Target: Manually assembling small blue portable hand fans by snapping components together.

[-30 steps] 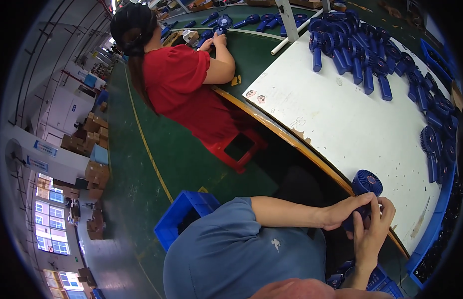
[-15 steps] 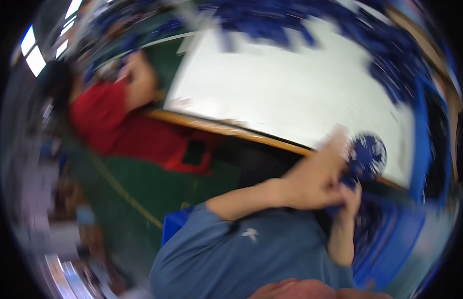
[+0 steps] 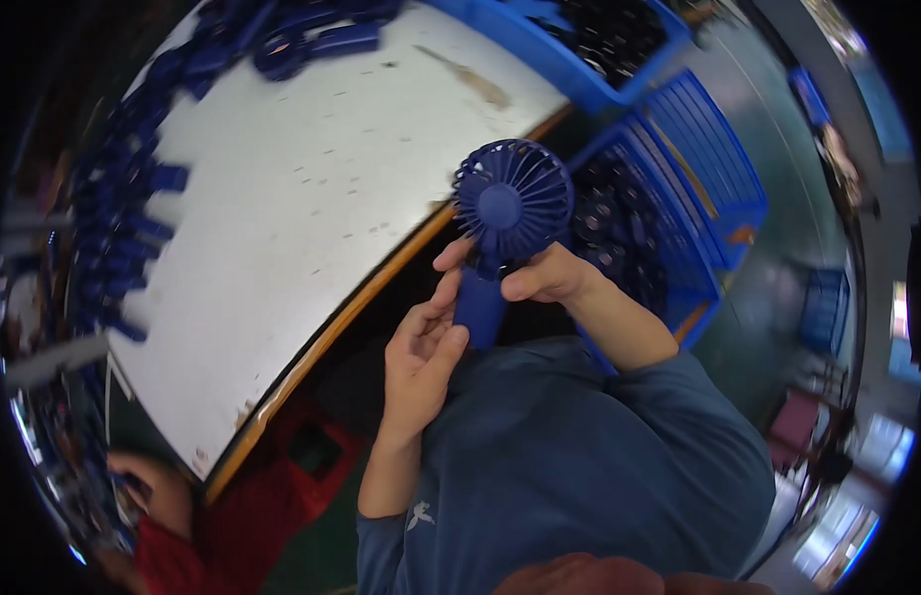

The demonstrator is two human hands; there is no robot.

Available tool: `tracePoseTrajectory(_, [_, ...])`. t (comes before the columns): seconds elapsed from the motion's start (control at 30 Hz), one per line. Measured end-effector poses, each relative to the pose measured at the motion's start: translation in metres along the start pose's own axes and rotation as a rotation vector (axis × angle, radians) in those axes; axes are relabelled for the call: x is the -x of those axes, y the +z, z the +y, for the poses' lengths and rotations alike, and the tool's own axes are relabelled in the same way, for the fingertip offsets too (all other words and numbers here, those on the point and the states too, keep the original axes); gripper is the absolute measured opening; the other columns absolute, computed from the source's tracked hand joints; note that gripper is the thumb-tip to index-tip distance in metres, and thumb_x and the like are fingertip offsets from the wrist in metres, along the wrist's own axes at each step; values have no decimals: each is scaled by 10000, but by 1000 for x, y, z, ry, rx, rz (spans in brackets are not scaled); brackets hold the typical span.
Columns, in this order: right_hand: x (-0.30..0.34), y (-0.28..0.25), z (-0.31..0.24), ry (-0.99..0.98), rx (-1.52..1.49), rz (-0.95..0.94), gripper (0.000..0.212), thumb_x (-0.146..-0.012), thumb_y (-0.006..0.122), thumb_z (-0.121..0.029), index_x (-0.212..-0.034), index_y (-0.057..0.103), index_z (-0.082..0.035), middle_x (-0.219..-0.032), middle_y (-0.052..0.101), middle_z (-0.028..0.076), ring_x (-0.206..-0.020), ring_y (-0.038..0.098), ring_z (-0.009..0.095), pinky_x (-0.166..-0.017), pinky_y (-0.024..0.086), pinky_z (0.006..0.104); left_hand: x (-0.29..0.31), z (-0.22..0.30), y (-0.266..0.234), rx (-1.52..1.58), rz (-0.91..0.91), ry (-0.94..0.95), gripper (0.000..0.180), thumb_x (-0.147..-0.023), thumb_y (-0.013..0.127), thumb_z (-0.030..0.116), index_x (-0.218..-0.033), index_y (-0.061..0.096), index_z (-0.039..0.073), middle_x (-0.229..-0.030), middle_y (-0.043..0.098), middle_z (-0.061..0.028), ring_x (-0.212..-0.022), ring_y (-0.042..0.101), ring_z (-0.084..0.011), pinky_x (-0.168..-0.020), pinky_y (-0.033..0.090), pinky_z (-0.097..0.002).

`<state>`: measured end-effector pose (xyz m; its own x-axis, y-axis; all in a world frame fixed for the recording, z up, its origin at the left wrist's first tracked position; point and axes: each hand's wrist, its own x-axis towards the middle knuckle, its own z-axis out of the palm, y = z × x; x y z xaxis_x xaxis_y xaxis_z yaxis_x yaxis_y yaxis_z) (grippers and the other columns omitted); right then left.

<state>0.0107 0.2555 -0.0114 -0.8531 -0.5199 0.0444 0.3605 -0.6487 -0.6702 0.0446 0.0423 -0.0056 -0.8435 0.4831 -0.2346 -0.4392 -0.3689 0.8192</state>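
A dark blue handheld fan (image 3: 500, 206), with a round slatted cage and a flat handle, is held between my two hands just off the table's front edge. My left hand (image 3: 421, 362) grips the handle from the left, thumb on its front and fingers along its side. Just under the cage, my right hand (image 3: 550, 275) closes on the neck from the right, its thumb in front; most of its fingers are hidden behind the fan.
Many blue fan parts (image 3: 138, 223) line the far and left sides of the white table (image 3: 272, 218). Blue crates (image 3: 693, 169) with dark parts stand at the right, and a blue bin (image 3: 579, 84) at the far right corner. A co-worker's hand (image 3: 158, 486) is at lower left.
My view has swung to the right, bringing the crates into sight. Both hands and the fan, blurred before, are now sharp, with the fan upright and its cage facing me.
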Motion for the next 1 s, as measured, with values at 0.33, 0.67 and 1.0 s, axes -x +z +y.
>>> tracePoseTrajectory(0.33, [257,-186,-25,-489,235,1403,334,-859,586,-209,-1086,582,35,-880,647,143,-809,645,253,-774,528,370,-13,-5,-13,-243,-92,-131,386,-954,574,66,-1310,498,-62,-1208,617,-171,-1061,620,-200,-931,499,-315])
tracePoseTrajectory(0.67, [413,-268,123,337,-11,2080,158,-770,636,-194,-812,583,-52,-667,591,93,-538,572,212,-461,496,345,-1,20,-44,-377,107,-105,409,-963,593,134,-1306,502,-68,-1188,626,-186,-1036,636,-220,-911,509,-331])
tracePoseTrajectory(1.0, [357,-304,107,263,444,1648,265,-901,648,-278,-1016,641,-39,-730,610,27,-573,611,151,-479,473,251,4,88,-105,-886,511,304,384,-946,609,126,-1285,543,-42,-1195,636,-149,-1095,610,-213,-904,477,-290])
